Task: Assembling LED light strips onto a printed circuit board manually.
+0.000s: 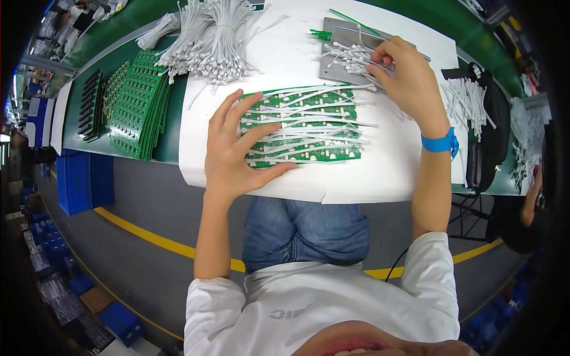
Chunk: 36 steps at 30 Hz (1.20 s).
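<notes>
A green circuit board panel (pixel 350 148) lies on white paper in front of me, with several white connector cables (pixel 309 133) laid across it. Resting on its left part is my left hand (pixel 231 142), fingers spread and thumb along the near edge. Beyond the board's far right corner, my right hand (pixel 407 74) is curled in a pinch over a loose heap of white cables (pixel 350 59), with a cable at its fingertips. That heap lies on a grey metal plate (pixel 329 71); the exact grip is partly hidden by the fingers.
Large bundles of white cables (pixel 219 53) stand at the far left. Left of them lean stacked green circuit boards (pixel 136 107) and a black rack (pixel 90 107). Green strips (pixel 320 35) lie by the plate. More white cables (pixel 469 104) and a black bag (pixel 499 118) are at the right.
</notes>
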Each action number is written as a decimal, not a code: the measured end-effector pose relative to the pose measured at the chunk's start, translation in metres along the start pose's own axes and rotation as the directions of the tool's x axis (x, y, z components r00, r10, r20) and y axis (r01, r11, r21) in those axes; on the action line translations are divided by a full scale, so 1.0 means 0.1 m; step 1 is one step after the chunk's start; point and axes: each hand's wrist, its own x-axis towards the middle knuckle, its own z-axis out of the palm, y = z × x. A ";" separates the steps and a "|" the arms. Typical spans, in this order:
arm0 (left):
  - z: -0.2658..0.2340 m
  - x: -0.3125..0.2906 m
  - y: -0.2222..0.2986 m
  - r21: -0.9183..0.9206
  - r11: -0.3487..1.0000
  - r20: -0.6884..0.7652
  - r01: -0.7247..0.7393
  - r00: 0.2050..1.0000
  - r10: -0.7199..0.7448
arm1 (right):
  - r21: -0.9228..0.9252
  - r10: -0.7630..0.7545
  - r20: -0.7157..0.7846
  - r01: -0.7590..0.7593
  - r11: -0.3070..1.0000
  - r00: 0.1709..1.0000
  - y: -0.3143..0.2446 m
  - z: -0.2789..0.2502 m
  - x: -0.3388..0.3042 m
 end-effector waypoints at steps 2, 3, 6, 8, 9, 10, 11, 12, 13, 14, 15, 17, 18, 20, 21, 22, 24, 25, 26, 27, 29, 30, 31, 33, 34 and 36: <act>0.01 0.01 0.00 0.002 1.000 -0.001 -0.002 1.000 0.002 | -0.008 0.014 0.008 -0.014 1.000 1.000 -0.02 0.01 -0.01; 0.00 0.01 0.01 0.009 1.000 0.002 0.002 1.000 -0.002 | -0.017 0.031 0.015 -0.031 0.999 0.999 -0.03 0.01 -0.02; -0.04 0.00 -0.01 0.018 1.000 0.003 0.012 1.000 -0.012 | -0.012 0.055 0.077 -0.054 0.998 0.996 -0.05 0.08 0.03; -0.09 -0.02 -0.03 0.038 0.999 -0.012 0.001 1.000 0.000 | -0.001 -0.033 0.028 0.033 0.999 0.999 0.01 0.07 0.05; -0.06 -0.01 -0.04 0.010 1.000 -0.027 -0.016 1.000 0.016 | 0.003 -0.114 -0.022 0.114 0.994 0.993 0.05 0.08 0.06; -0.06 -0.07 -0.06 0.025 1.000 -0.038 -0.009 0.999 0.010 | 0.034 -0.132 -0.035 0.133 0.990 0.991 0.04 0.15 0.07; -0.01 -0.09 -0.10 -0.023 0.999 -0.056 -0.031 0.998 0.030 | 0.054 -0.151 -0.051 0.153 0.987 0.987 0.05 0.09 0.06; 0.08 -0.06 -0.11 -0.050 0.997 -0.082 -0.057 0.995 0.053 | -0.016 -0.120 -0.033 0.120 0.993 0.992 0.08 0.00 0.03; 0.06 -0.05 -0.08 -0.026 0.999 -0.043 -0.036 0.998 0.035 | -0.010 -0.129 -0.019 0.129 0.992 0.991 0.11 -0.02 0.02; 0.06 -0.04 -0.06 -0.047 0.998 -0.057 -0.041 0.998 0.038 | 0.011 -0.121 -0.057 0.121 0.993 0.991 0.15 -0.02 0.02; 0.08 -0.05 -0.05 -0.057 0.998 -0.075 -0.039 0.997 0.035 | 0.022 -0.101 -0.087 0.103 0.994 0.991 0.20 -0.01 0.02; 0.05 -0.09 -0.05 -0.061 0.998 -0.072 -0.015 0.997 0.011 | 0.063 -0.088 -0.054 0.092 0.994 0.995 0.25 0.04 0.05; 0.04 -0.09 -0.04 -0.064 0.998 -0.080 -0.014 0.997 0.008 | 0.097 -0.092 -0.022 0.094 0.991 0.996 0.25 0.01 0.03; 0.03 -0.08 -0.05 -0.065 0.998 -0.093 -0.024 0.996 0.017 | 0.153 -0.077 0.001 0.075 0.985 0.997 0.19 0.01 0.03; 0.04 -0.09 -0.06 -0.070 0.997 -0.095 -0.022 0.995 0.016 | 0.165 -0.093 -0.004 0.093 0.982 0.996 0.12 0.02 0.03; 0.05 -0.10 -0.06 -0.077 0.997 -0.097 -0.023 0.995 0.015 | 0.164 -0.160 -0.018 0.161 0.973 0.987 0.04 0.01 0.02; 0.06 -0.10 -0.04 -0.058 0.998 -0.100 -0.020 0.995 0.014 | 0.215 -0.257 -0.070 0.266 0.940 0.964 -0.01 0.07 -0.01; 0.05 -0.09 -0.03 -0.060 0.998 -0.094 -0.030 0.995 0.025 | 0.250 -0.283 -0.080 0.294 0.923 0.956 -0.07 0.15 -0.05; 0.05 -0.11 -0.04 -0.062 0.997 -0.087 -0.034 0.996 0.029 | 0.287 -0.309 -0.086 0.320 0.903 0.947 -0.18 0.22 -0.07; 0.05 -0.10 -0.05 -0.054 0.998 -0.084 -0.034 0.996 0.029 | 0.292 -0.364 -0.024 0.355 0.888 0.931 -0.31 0.23 -0.09; 0.06 -0.10 -0.04 -0.046 0.998 -0.096 -0.038 0.995 0.033 | 0.330 -0.398 0.061 0.358 0.873 0.915 -0.45 0.29 -0.14; 0.06 -0.11 -0.04 -0.046 0.998 -0.101 -0.045 0.994 0.040 | 0.355 -0.400 0.089 0.346 0.869 0.912 -0.60 0.26 -0.17; 0.06 -0.11 -0.05 -0.038 0.998 -0.117 -0.055 0.992 0.051 | 0.385 -0.403 0.117 0.332 0.861 0.908 -0.60 0.32 -0.19; 0.06 -0.10 -0.04 -0.020 0.998 -0.136 -0.058 0.989 0.055 | 0.382 -0.453 0.167 0.366 0.849 0.876 -0.65 0.34 -0.23; 0.06 -0.10 -0.04 -0.005 0.998 -0.149 -0.067 0.987 0.065 | 0.386 -0.460 0.169 0.370 0.845 0.872 -0.65 0.37 -0.23; 0.10 -0.10 -0.07 -0.020 0.990 -0.209 -0.139 0.969 0.132 | 0.391 -0.463 0.149 0.378 0.839 0.874 -0.69 0.44 -0.29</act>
